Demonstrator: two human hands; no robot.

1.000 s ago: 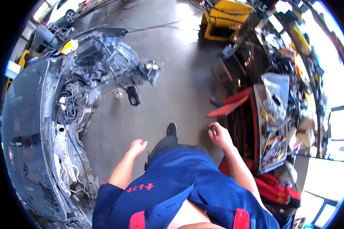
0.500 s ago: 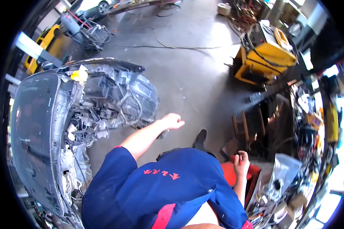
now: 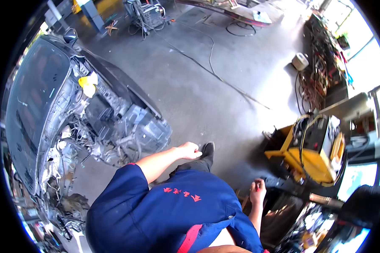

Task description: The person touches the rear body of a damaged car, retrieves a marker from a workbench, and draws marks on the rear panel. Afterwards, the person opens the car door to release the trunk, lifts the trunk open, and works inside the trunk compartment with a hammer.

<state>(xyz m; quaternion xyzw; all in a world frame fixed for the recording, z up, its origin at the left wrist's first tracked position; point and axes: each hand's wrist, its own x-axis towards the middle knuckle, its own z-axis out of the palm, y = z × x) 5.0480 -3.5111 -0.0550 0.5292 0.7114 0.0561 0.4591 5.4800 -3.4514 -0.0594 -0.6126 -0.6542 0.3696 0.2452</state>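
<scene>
My left hand (image 3: pixel 189 150) is loosely curled in front of my body, over the floor beside the car's stripped front end, and nothing shows in it. My right hand (image 3: pixel 257 190) hangs low at my right side, its fingers wrapped round a small red tool (image 3: pixel 257 186) that mostly hides inside the grip. To the left stands the car (image 3: pixel 38 92) with its engine bay exposed and a yellow and white item (image 3: pixel 87 85) near the windshield.
A yellow machine (image 3: pixel 310 162) with cables on it stands at the right. Hoses (image 3: pixel 213 71) run across the floor (image 3: pixel 169 84). Wheeled equipment (image 3: pixel 145 17) stands farther off, and a cluttered bench (image 3: pixel 312 227) is at the lower right.
The view has turned and moved forward past the red cabinet, with the yellow machine now nearer. My left hand has swung across in front of me; my right hand has dropped lower.
</scene>
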